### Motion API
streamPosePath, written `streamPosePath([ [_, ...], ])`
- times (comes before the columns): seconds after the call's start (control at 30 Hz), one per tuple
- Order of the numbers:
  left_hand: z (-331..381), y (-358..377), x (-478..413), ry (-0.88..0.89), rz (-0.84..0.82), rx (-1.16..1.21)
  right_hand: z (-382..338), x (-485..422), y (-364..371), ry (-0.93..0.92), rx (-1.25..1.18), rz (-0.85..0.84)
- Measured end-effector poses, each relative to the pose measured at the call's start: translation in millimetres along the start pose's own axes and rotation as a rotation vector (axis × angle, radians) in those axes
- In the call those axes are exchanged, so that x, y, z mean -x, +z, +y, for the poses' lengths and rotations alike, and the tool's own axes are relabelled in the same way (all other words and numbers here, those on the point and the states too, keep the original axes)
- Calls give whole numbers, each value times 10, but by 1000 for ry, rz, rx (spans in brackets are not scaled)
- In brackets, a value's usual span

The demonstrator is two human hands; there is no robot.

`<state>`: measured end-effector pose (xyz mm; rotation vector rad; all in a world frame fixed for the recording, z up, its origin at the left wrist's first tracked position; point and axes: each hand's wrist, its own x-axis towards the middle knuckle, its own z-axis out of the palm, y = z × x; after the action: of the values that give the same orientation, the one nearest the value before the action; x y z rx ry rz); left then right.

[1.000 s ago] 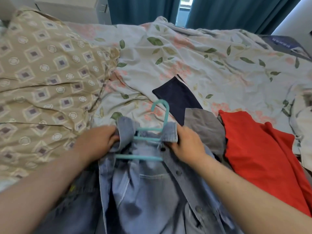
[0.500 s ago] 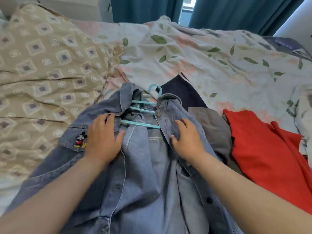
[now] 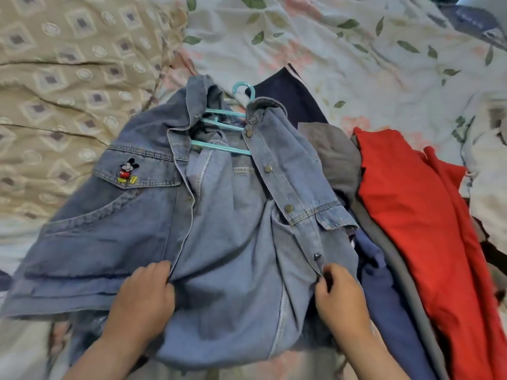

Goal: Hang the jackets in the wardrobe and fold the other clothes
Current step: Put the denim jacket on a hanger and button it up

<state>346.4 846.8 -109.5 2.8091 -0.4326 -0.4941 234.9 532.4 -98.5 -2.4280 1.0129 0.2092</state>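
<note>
Holding: my left grip [image 3: 142,294] pinches the left front edge of the denim jacket [image 3: 233,229]; my right grip [image 3: 340,294] pinches its placket by the lowest snap.
Jacket: lies open on the bed [image 3: 356,64], with the teal hanger [image 3: 222,145] inside the collar.
Risk: the right shoulder looks bunched, so lifting could slide it off the hanger.
Snag: the hem overlaps the blue garment [image 3: 384,283], which might drag along.
Nearby: the grey garment [image 3: 334,154], red garment [image 3: 411,215] and navy piece [image 3: 288,97] are piled just right of the jacket.
Left: a beige patterned cover [image 3: 68,78].
</note>
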Motion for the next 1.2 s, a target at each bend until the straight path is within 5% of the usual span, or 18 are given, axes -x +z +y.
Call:
streamPosePath([
  [0.17, 93, -269, 334, 70, -44, -107, -358, 162, -326, -49, -156, -157],
  [0.33, 18, -102, 763, 45, -185, -140, -819, 382, -43, 160, -827, -783],
  [0.47, -130, 36, 810, -31, -417, 74, -975, 368, 453, 389, -879, -797],
  [0.57, -220, 41, 694, -67, -292, 282, -938, 278, 635, 411, -776, -635],
  [0.63, -244, 29, 604, -72, -255, 303, -893, 274, 690, 255, -551, -517],
  [0.83, -72, 71, 407, -22, -264, 166, -921, 496, 516, -468, 5, -260],
  [0.93, 12, 183, 418, -87, -274, 124, -1024, 778, 543, -947, 289, -469],
  [1.2, 101, 222, 446, -114, -301, 127, -1034, 514, 660, -656, 458, -625],
])
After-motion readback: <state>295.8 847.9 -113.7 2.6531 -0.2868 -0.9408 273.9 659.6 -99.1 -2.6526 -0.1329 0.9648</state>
